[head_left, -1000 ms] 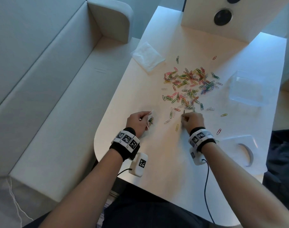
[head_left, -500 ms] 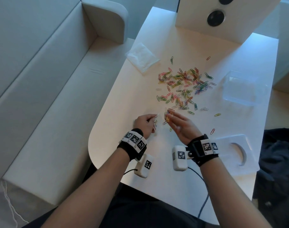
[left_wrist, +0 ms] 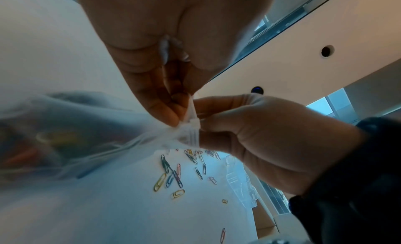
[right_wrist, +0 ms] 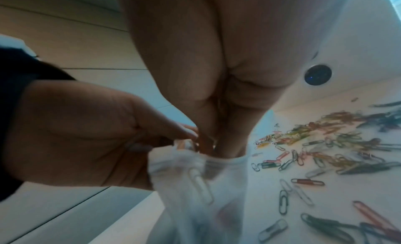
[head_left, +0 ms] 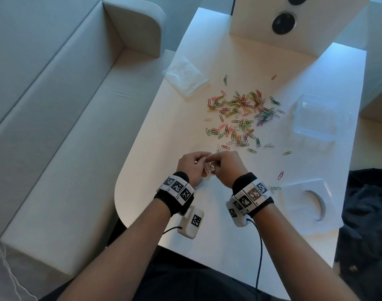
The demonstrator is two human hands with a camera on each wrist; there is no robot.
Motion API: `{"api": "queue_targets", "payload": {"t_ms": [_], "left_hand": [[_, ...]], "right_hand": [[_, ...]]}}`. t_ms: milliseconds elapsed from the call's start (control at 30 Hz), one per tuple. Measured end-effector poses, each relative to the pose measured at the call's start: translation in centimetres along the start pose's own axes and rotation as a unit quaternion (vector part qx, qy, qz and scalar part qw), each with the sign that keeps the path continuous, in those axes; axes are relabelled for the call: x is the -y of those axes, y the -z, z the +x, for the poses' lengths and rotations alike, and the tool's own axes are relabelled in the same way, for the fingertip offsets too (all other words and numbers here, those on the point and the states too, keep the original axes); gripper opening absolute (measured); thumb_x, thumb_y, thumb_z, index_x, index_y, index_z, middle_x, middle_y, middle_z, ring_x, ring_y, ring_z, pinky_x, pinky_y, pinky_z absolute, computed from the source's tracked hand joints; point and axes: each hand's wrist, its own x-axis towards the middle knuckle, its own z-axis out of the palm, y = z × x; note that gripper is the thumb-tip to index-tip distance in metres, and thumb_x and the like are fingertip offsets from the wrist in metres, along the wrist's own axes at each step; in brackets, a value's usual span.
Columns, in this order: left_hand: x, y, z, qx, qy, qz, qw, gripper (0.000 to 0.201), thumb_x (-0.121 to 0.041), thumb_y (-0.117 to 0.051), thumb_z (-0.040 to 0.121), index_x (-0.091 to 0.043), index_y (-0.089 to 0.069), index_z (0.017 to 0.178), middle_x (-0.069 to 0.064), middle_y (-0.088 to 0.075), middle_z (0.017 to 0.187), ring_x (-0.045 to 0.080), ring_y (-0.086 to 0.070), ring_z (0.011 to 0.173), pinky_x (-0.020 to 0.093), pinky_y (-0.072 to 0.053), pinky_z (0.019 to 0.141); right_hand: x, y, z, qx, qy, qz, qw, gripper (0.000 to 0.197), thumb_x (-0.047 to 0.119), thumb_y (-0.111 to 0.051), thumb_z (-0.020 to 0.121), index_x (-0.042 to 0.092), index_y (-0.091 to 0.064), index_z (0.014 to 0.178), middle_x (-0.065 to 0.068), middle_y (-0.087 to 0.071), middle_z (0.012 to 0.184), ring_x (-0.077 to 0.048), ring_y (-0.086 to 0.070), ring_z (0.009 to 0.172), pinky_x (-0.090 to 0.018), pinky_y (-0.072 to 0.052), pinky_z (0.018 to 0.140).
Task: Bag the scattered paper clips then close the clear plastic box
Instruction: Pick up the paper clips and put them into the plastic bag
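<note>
A small clear plastic bag (head_left: 210, 169) hangs between my two hands near the table's front edge. My left hand (head_left: 193, 165) pinches its rim (left_wrist: 192, 120) and holds the mouth open. My right hand (head_left: 226, 166) has its bunched fingertips (right_wrist: 219, 144) tucked into the bag's mouth (right_wrist: 217, 160); what they pinch is mostly hidden. A few clips show through the bag (right_wrist: 200, 184). Many coloured paper clips (head_left: 240, 118) lie scattered on the white table (head_left: 240, 235) beyond my hands. The clear plastic box (head_left: 316, 118) stands open at the right.
A flat clear plastic piece (head_left: 307, 198) with a curved cut lies at the front right. A crumpled clear bag (head_left: 184, 76) rests at the table's far left edge. A white panel (head_left: 294, 25) with a dark round hole stands at the back. A pale sofa (head_left: 66, 127) runs along the left.
My right hand picked clips off the table, turned palm up, then came over to the bag in my left hand. Its fingertips now sit in the bag's mouth.
</note>
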Motion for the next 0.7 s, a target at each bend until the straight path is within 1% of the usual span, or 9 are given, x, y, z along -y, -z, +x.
{"api": "queue_targets", "payload": {"t_ms": [100, 133, 200, 300, 367, 467, 533, 600, 700], "left_hand": [[0.3, 1.0, 0.3, -0.006, 0.002, -0.011, 1.000, 0.026, -0.013, -0.049, 0.098, -0.017, -0.072, 0.111, 0.012, -0.072, 0.088, 0.018, -0.064, 0.070, 0.025, -0.059, 0.072], [0.5, 1.5, 0.4, -0.010, 0.007, -0.020, 1.000, 0.026, -0.014, -0.050, 0.098, -0.018, -0.072, 0.112, 0.015, -0.073, 0.092, 0.020, -0.064, 0.073, 0.032, -0.059, 0.079], [0.7, 2.6, 0.5, -0.014, 0.015, -0.029, 0.999, 0.027, -0.015, -0.050, 0.097, -0.020, -0.071, 0.113, 0.018, -0.073, 0.100, 0.024, -0.066, 0.080, 0.038, -0.057, 0.088], [1.0, 4.3, 0.7, -0.026, 0.012, -0.041, 0.999, 0.027, -0.016, -0.050, 0.098, -0.019, -0.070, 0.115, 0.019, -0.072, 0.106, 0.030, -0.067, 0.091, 0.035, -0.057, 0.087], [1.1, 5.2, 0.9, -0.039, 0.001, -0.050, 0.998, 0.027, -0.015, -0.050, 0.098, -0.018, -0.069, 0.117, 0.019, -0.072, 0.104, 0.025, -0.066, 0.082, 0.032, -0.058, 0.082], [1.3, 6.2, 1.3, -0.054, -0.007, -0.050, 0.997, 0.026, -0.017, -0.051, 0.098, -0.019, -0.070, 0.116, 0.006, -0.073, 0.091, 0.018, -0.065, 0.078, 0.039, -0.058, 0.087], [1.5, 6.6, 1.7, -0.056, -0.005, -0.053, 0.997, 0.026, -0.017, -0.051, 0.097, -0.020, -0.070, 0.116, -0.004, -0.070, 0.081, 0.017, -0.065, 0.080, 0.043, -0.056, 0.092], [1.6, 6.9, 1.9, -0.057, -0.002, -0.050, 0.997, 0.027, -0.016, -0.051, 0.097, -0.020, -0.071, 0.115, -0.008, -0.069, 0.077, 0.018, -0.064, 0.081, 0.045, -0.055, 0.094], [1.7, 7.2, 2.1, -0.053, 0.000, -0.049, 0.997, 0.027, -0.016, -0.051, 0.097, -0.022, -0.071, 0.114, -0.006, -0.069, 0.080, 0.019, -0.066, 0.082, 0.045, -0.055, 0.093]], "right_hand": [[-1.1, 1.3, 0.5, -0.071, -0.011, 0.160, 0.985, 0.023, -0.003, -0.058, 0.087, 0.010, -0.076, 0.093, -0.007, -0.074, 0.088, -0.016, -0.072, 0.076, -0.032, -0.061, 0.072], [-2.0, 1.7, 0.9, -0.111, -0.034, 0.173, 0.978, 0.022, -0.002, -0.059, 0.087, 0.011, -0.075, 0.094, -0.007, -0.074, 0.092, -0.016, -0.072, 0.079, -0.032, -0.061, 0.075], [-5.0, 2.4, 2.6, -0.173, -0.090, 0.081, 0.978, 0.024, 0.009, -0.062, 0.087, 0.015, -0.072, 0.108, -0.005, -0.072, 0.107, -0.019, -0.069, 0.096, -0.036, -0.055, 0.092], [-9.4, 2.7, 5.2, -0.105, -0.206, -0.073, 0.970, 0.068, 0.040, -0.067, 0.085, 0.012, -0.042, 0.142, -0.017, -0.042, 0.147, -0.032, -0.040, 0.135, -0.045, -0.033, 0.113], [-10.6, 2.3, 6.4, -0.073, -0.240, -0.103, 0.963, 0.094, 0.059, -0.066, 0.078, 0.016, -0.023, 0.151, -0.019, -0.023, 0.156, -0.037, -0.026, 0.142, -0.052, -0.030, 0.113], [-10.0, 0.9, 7.6, -0.053, -0.235, -0.186, 0.953, 0.105, 0.073, -0.061, 0.072, 0.024, -0.013, 0.152, -0.012, -0.019, 0.158, -0.040, -0.027, 0.139, -0.058, -0.038, 0.102], [-8.7, 0.0, 8.3, -0.044, -0.206, -0.218, 0.953, 0.096, 0.068, -0.061, 0.076, 0.026, -0.017, 0.150, -0.011, -0.020, 0.158, -0.041, -0.027, 0.138, -0.055, -0.039, 0.101], [-7.7, -1.0, 8.7, -0.045, -0.174, -0.232, 0.956, 0.078, 0.052, -0.062, 0.084, 0.024, -0.026, 0.147, -0.013, -0.025, 0.155, -0.040, -0.032, 0.134, -0.052, -0.041, 0.102], [-7.6, -1.9, 8.7, -0.097, -0.108, -0.232, 0.962, 0.040, 0.020, -0.055, 0.093, 0.011, -0.052, 0.132, -0.019, -0.049, 0.135, -0.039, -0.048, 0.114, -0.045, -0.046, 0.095]]}}
